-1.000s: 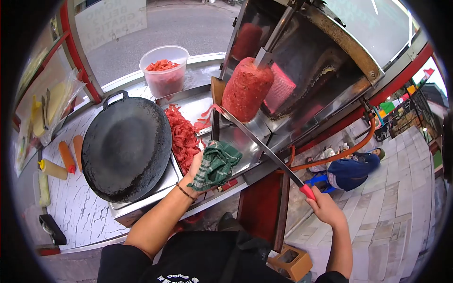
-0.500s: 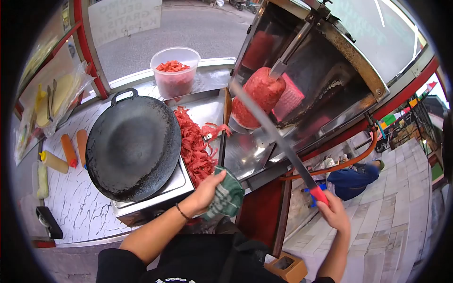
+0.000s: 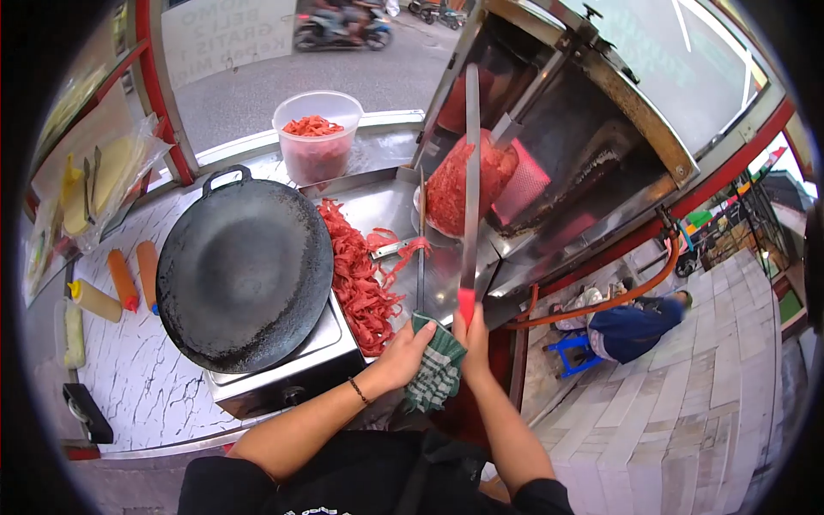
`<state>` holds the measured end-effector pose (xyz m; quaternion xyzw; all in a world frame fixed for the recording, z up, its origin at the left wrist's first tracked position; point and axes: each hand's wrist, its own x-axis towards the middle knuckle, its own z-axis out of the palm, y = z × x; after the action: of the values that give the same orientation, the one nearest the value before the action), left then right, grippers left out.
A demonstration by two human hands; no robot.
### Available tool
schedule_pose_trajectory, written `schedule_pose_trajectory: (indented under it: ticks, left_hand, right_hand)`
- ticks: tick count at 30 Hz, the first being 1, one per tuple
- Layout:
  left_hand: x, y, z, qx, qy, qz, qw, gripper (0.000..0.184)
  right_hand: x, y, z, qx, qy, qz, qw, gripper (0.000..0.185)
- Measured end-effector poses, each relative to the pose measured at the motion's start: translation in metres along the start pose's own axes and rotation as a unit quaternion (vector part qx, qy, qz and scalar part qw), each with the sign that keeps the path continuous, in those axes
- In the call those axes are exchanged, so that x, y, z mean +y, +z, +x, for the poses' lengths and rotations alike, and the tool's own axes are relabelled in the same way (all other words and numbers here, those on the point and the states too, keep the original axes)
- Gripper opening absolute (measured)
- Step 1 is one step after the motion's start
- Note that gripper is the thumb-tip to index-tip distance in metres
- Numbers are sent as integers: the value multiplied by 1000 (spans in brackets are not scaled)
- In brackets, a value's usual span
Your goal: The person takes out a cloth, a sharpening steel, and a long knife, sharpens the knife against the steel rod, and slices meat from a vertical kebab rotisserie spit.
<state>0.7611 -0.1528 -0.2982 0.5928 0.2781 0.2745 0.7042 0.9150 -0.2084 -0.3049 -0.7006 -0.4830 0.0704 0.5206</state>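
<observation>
My right hand (image 3: 475,343) is closed round the red handle of a long knife (image 3: 471,189), whose blade points up in front of the meat cone (image 3: 451,184) on the spit. My left hand (image 3: 405,354) grips a green checked cloth (image 3: 436,369). A long, thin metal tool (image 3: 421,257) rises from the cloth, roughly parallel to the knife and apart from it; its lower end is hidden. Shaved red meat strips (image 3: 348,275) lie in a metal tray (image 3: 378,202), left of the tool.
A black griddle pan (image 3: 245,266) sits on a steel stove (image 3: 283,378) at left. Behind it stands a tub (image 3: 318,150) of meat strips. Sauce bottles (image 3: 123,279) lie on the counter. The vertical grill (image 3: 592,129) borders the right; a person (image 3: 639,326) is beyond.
The knife has swung from a slant to nearly upright as my right hand moved left, close to my left hand. My left hand moved slightly right. A motorbike has appeared on the street.
</observation>
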Motion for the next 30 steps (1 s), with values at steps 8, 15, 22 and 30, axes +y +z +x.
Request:
schedule_pose_trajectory:
  ticks: [8,15,22,30]
  left_hand:
    - [4,2,10,-8,-18,-73,997,37]
    - [21,0,15,-3,-14,-74,997,34]
    - [17,-6,39,-12,-20,-154,988,32]
    - [22,-3,53,9,-63,-181,982,37]
  right_hand:
    - [-40,0,46,-68,34,-65,995,33]
    - [8,-3,-2,-38,64,-2,997,32]
    - [20,-11,-30,-72,-15,-46,996,29]
    - [6,-24,8,-127,5,-118,985,26]
